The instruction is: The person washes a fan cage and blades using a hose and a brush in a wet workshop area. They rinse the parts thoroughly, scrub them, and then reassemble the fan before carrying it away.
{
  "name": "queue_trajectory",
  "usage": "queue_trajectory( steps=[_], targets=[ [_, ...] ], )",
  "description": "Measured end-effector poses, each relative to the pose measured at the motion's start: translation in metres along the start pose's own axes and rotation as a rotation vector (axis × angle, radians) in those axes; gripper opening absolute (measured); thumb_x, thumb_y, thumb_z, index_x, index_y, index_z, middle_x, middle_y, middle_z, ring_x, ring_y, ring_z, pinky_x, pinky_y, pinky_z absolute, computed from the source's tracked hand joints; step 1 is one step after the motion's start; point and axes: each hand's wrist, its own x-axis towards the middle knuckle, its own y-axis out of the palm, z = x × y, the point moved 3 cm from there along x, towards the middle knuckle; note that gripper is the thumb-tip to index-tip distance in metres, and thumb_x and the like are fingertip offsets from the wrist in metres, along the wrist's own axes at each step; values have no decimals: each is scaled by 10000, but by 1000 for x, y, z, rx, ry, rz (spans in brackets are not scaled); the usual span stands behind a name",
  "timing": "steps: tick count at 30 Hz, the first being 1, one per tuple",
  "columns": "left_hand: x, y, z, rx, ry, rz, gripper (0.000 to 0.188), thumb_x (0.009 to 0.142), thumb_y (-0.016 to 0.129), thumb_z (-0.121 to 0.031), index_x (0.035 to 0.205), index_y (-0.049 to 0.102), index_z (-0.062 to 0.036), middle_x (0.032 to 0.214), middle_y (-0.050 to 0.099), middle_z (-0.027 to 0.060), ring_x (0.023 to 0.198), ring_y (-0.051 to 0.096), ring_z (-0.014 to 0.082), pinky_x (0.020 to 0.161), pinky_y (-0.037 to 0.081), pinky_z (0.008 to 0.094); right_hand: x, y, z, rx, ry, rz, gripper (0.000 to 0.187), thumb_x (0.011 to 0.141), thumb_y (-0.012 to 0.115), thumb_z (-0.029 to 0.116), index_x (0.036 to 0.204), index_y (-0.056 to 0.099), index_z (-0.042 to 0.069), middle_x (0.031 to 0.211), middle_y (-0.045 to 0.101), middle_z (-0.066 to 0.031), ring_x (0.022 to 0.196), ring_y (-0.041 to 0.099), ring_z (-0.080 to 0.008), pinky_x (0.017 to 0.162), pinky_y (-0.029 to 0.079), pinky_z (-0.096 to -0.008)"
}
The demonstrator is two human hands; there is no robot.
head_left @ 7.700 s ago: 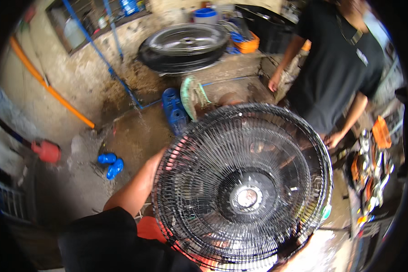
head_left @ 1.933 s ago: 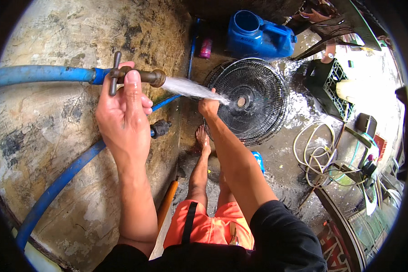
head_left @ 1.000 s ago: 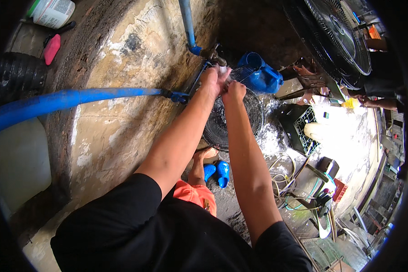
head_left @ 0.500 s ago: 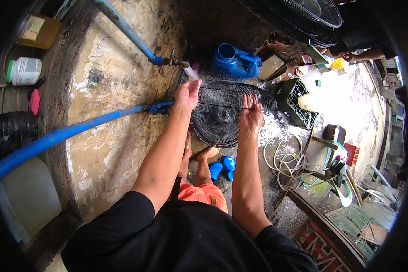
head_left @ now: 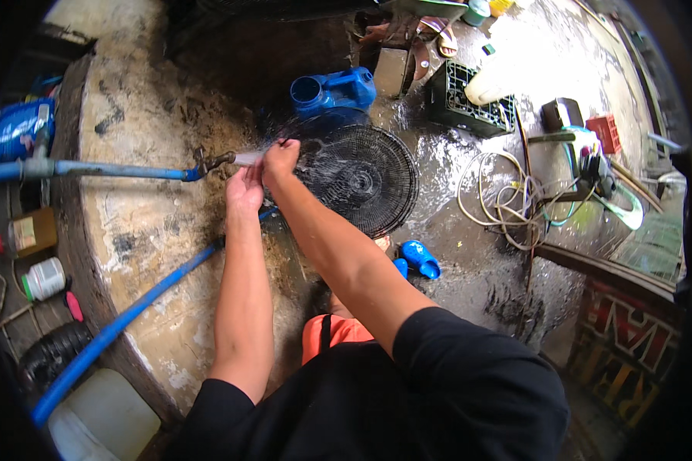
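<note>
Where the wet floor (head_left: 469,265) nears its edge at the stained wall (head_left: 161,230), a black fan grille (head_left: 384,180) lies. Near it, the right hand (head_left: 281,158) curls at the water stream (head_left: 247,159); whether it grasps anything, I cannot tell. Beside it, the left hand (head_left: 244,193) is unclenched, palm upward, empty. Past both, a brass tap (head_left: 220,160) runs.

The tap (head_left: 218,160) is dull metal, the fan grille (head_left: 384,192) wet and glossy, the jug (head_left: 352,91) smooth plastic, the wall (head_left: 134,207) rough, flaking, the shirt (head_left: 469,376) matt cloth.
</note>
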Motion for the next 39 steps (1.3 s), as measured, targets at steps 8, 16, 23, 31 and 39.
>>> queue_trajectory(
  steps=[8, 16, 23, 31, 39],
  targets=[
    [-52, 2, 4, 427, 148, 157, 316, 1027, 401, -110, 1282, 514, 38, 1220, 610, 145, 1080, 613, 261, 974, 487, 360, -5, 2, -12, -424, 6, 162, 256, 867, 596, 110, 1108, 583, 21, 1037, 678, -260, 1002, 649, -442, 872, 502, -508],
    [-84, -13, 7, 668, 273, -149, 269, 948, 589, -135, 1207, 583, -61, 1060, 660, 66, 967, 633, 168, 750, 504, 313, -17, -42, 27, -681, -212, 223, 184, 922, 517, 134, 988, 555, -35, 932, 660, -312, 918, 640, -493, 834, 494, -548],
    [-48, 17, -2, 359, 202, 77, 148, 933, 550, -14, 1066, 506, 34, 1054, 579, 145, 970, 612, 247, 953, 553, 390, 3, -77, 73, -536, -319, 86, 183, 951, 477, 148, 1027, 475, -19, 912, 648, -312, 882, 635, -499, 782, 486, -558],
    [0, 4, 3, -61, 115, 218, 172, 936, 499, -38, 1038, 599, 58, 1068, 648, 169, 1022, 629, 292, 962, 556, 410, 45, -179, 129, -356, -423, 158, 202, 983, 485, 243, 1025, 486, 46, 890, 527, -84, 757, 534, -210, 645, 507, -387],
    [21, 2, 8, -195, 94, 120, 120, 899, 516, -77, 888, 604, 5, 878, 643, 122, 846, 634, 266, 890, 586, 443, -1, -199, 189, -1028, -640, 374, 214, 904, 562, 219, 899, 651, 23, 855, 674, -245, 852, 645, -464, 749, 514, -509]
  ],
)
